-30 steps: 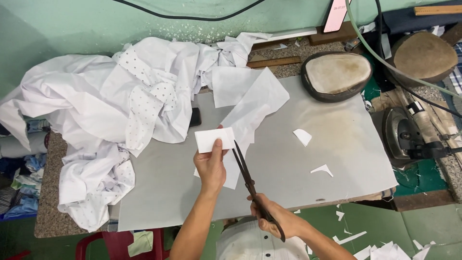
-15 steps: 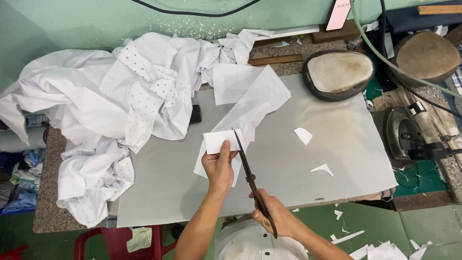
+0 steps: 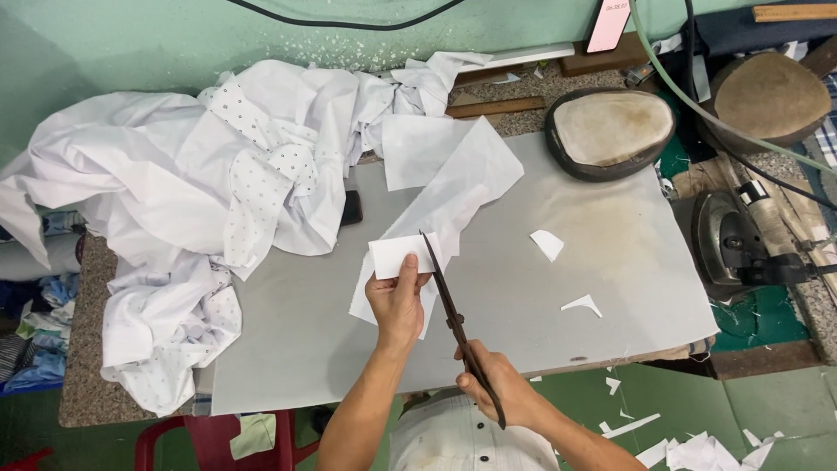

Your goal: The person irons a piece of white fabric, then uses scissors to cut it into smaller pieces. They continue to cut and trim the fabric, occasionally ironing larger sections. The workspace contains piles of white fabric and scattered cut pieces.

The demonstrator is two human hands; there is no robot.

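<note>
Folded paper piece (image 3: 399, 255): plain white. Scissors (image 3: 462, 336): dark, near black. Table (image 3: 540, 305): pale grey, faint yellowish stain toward the far right. Cloth heap (image 3: 200, 209): white, partly plain, partly scattered with small dark dots. Paper scraps (image 3: 547, 244): white. Pressing pad (image 3: 610, 131): beige top, black rim. Wall (image 3: 174, 44): pale green, speckled white. Floor (image 3: 767, 410): green. Stool (image 3: 209, 440): red.

The grey table (image 3: 558, 288) is viewed steeply from above by one head-worn camera, close over its near edge.
</note>
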